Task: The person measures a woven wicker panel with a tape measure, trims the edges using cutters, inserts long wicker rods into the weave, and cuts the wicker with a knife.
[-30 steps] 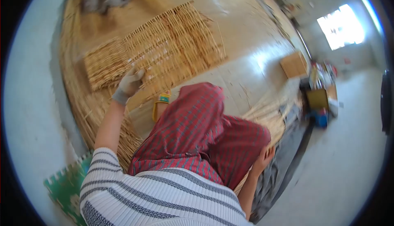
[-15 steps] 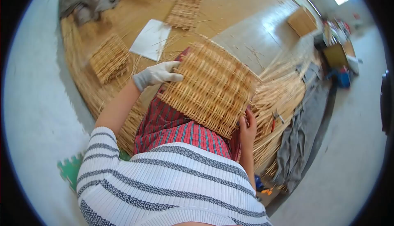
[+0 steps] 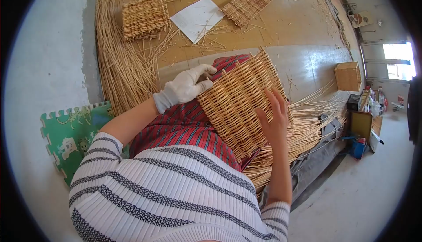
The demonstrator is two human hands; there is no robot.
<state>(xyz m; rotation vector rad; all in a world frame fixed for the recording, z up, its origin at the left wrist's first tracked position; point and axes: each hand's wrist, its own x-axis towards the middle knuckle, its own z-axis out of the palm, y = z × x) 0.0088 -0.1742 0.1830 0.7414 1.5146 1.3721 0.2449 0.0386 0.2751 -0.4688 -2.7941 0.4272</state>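
A square woven wicker panel (image 3: 244, 103) lies tilted over my lap, with short stick ends poking out along its edges. My left hand (image 3: 187, 84), in a white glove, is at the panel's upper left edge, thumb and fingers closed around that edge; the fingertips are partly hard to make out. My bare right hand (image 3: 274, 119) is over the panel's right side, fingers stretched and apart, holding nothing. I cannot tell whether its fingertips touch the weave. Beneath the panel is red checked cloth (image 3: 180, 130) on my lap.
Ahead lie a stack of woven panels (image 3: 145, 16), a white sheet (image 3: 197, 20) and another panel (image 3: 247, 6). Long loose wicker rods (image 3: 127, 70) spread at left, more rods (image 3: 307, 125) at right beside grey cloth (image 3: 314, 163). A green foam mat (image 3: 72, 132) and wooden box (image 3: 348, 76) flank me.
My right hand has left the panel's lower right edge and come up over its right side, opening. The panel has turned and shifted right. My view has swung, showing more green mat.
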